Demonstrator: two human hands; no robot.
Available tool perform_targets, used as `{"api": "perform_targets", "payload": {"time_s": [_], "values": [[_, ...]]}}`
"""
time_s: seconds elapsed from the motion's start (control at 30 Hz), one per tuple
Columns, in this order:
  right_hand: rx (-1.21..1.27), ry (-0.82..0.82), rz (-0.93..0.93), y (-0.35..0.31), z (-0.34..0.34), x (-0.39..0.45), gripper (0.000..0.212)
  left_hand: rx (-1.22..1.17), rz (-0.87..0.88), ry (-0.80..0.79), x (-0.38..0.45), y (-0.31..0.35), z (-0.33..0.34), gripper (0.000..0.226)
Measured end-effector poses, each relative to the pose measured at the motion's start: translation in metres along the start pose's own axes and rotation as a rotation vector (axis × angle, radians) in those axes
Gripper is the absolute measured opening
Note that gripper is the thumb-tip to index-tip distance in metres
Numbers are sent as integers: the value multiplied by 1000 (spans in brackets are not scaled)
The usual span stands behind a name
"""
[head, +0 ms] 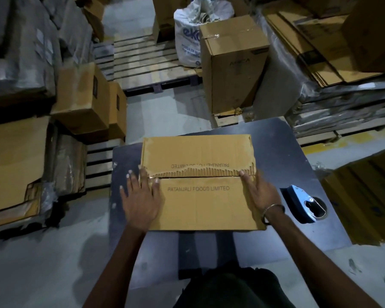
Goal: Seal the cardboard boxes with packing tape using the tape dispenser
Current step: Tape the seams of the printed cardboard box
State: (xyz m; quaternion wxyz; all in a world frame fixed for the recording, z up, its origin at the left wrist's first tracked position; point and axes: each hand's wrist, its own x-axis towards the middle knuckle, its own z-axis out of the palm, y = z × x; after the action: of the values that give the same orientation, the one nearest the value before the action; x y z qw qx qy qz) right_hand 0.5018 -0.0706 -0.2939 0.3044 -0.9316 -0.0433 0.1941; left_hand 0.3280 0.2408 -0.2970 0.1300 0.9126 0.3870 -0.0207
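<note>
Left: stacked cartons [85, 96] beside a pallet [147, 63]. Your left hand [140, 198] lies flat, fingers spread, on the left edge of the box [198, 205], holding nothing. The box sits on the dark table [282, 152], flaps closed, the seam untaped and its far flap torn along the edge. Your right hand [260, 192] presses flat on the right edge, fingers straight; a bangle [273, 212] circles the wrist. Right: the dispenser [302, 202] lies on the table, apparently over a round hole, apart from the box.

White printed sack [188, 38] on wooden pallet [147, 63], flattened cardboard stack [302, 43] at right
</note>
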Motion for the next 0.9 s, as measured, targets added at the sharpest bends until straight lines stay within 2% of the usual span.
{"api": "perform_targets", "payload": {"time_s": [0.07, 0.13, 0.2, 0.27, 0.33, 0.37, 0.5, 0.63, 0.73, 0.9], "values": [[53, -32, -13, -5, -4, 11, 74, -211, -43, 7, 7, -16, -2, 79], [91, -54, -3, -9, -10, 20, 79, -342, -97, -20, 12, -22, -8, 90], [101, -74, 1, -10, -10, 26, 79, -407, -172, -102, 19, -24, -11, 91], [96, -80, 0, -9, -12, 29, 73, -479, -228, -179, 24, -22, -11, 102], [95, -104, 5, -11, -16, 37, 66, -518, -233, -228, 25, -17, -11, 114], [94, -113, 5, -15, -20, 41, 68, -527, -228, -243, 25, -15, -11, 113], [2, -52, -24, -28, -27, 52, 93, -480, -265, -235, 7, -3, -15, 95], [-168, 164, 29, -39, -9, 37, 85, -300, -276, -317, -7, 0, -16, 92], [-285, 247, 13, -41, 7, 33, 87, -225, -219, -383, -14, 1, -23, 96], [-353, 215, -88, -34, -9, 65, 88, -159, -92, -425, -28, 7, -20, 102]]}}
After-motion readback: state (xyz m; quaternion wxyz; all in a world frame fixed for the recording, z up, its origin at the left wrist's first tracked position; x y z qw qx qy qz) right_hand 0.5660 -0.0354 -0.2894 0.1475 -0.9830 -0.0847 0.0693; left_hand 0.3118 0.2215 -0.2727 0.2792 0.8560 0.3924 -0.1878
